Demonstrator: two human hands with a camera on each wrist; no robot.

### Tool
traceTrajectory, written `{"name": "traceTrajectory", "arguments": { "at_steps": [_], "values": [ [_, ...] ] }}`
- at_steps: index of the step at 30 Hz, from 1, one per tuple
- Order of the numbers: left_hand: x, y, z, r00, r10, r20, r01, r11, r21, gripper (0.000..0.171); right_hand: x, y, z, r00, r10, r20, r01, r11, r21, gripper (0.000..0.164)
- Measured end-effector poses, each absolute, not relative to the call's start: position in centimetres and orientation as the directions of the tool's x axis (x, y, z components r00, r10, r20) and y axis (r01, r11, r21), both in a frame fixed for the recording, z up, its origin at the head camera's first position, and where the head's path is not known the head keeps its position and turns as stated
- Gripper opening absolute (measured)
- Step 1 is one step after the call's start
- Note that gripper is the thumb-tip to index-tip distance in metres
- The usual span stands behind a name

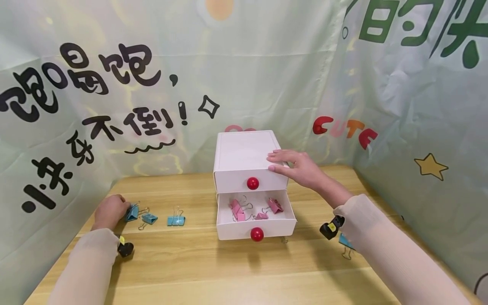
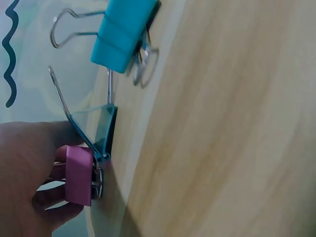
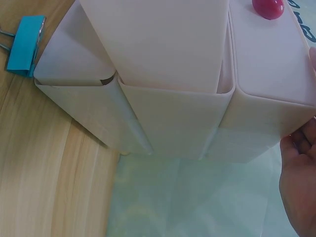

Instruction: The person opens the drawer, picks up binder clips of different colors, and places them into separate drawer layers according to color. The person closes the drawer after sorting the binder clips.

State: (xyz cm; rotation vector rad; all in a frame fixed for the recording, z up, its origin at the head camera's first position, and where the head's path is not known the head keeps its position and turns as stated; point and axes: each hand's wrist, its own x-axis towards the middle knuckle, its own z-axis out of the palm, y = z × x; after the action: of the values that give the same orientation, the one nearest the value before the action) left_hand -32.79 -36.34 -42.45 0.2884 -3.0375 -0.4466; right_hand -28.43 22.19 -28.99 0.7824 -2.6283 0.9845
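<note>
At the table's left edge, my left hand [image 1: 110, 211] pinches a pink binder clip [image 2: 79, 175], which the hand itself hides in the head view. Right beside that clip stands a blue binder clip [image 2: 103, 131], with another blue binder clip [image 2: 123, 34] farther along. My right hand [image 1: 299, 167] rests on the top right edge of a white drawer box [image 1: 244, 148], its fingers lying over the lid. One drawer [image 1: 236, 231] with a red knob is pulled out below the closed top drawer [image 1: 230, 182]. Several pink binder clips [image 1: 275, 206] lie inside it.
A blue binder clip [image 1: 176, 220] lies between my left hand and the box. Another blue binder clip [image 1: 345, 241] is partly covered by my right sleeve [image 1: 381, 250]. A printed cloth [image 1: 267, 84] hangs behind the wooden table [image 1: 183, 262].
</note>
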Motion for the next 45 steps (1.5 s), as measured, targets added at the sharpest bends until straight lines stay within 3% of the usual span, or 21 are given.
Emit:
{"name": "traceTrajectory", "arguments": {
  "at_steps": [8,15,21,31,45],
  "values": [
    [-31.9,-36.5,-42.3,-0.956,-0.295,0.001,-0.282,0.916,0.286,0.050,-28.4,22.2,-28.9,-0.835,-0.401,0.377,-0.550,0.635,-0.543,0.048],
    [-32.5,-36.6,-42.4,-0.987,-0.160,0.033,-0.147,0.957,0.252,0.045,-28.4,22.3,-28.9,-0.838,-0.400,0.372,-0.546,0.640,-0.541,0.050],
    [-32.1,-36.0,-41.9,-0.991,-0.117,0.063,-0.090,0.940,0.328,0.056,-28.3,22.2,-28.9,-0.840,-0.397,0.369,-0.542,0.641,-0.544,0.049],
    [-31.7,-35.0,-40.7,-0.993,-0.020,0.114,0.029,0.911,0.411,0.050,-28.5,22.3,-29.0,-0.838,-0.398,0.373,-0.545,0.634,-0.549,0.049],
    [-30.7,-31.2,-39.0,-0.953,0.169,0.251,0.260,0.881,0.395,0.041,-28.2,22.1,-28.8,-0.840,-0.394,0.373,-0.542,0.634,-0.551,0.049]
  ]
}}
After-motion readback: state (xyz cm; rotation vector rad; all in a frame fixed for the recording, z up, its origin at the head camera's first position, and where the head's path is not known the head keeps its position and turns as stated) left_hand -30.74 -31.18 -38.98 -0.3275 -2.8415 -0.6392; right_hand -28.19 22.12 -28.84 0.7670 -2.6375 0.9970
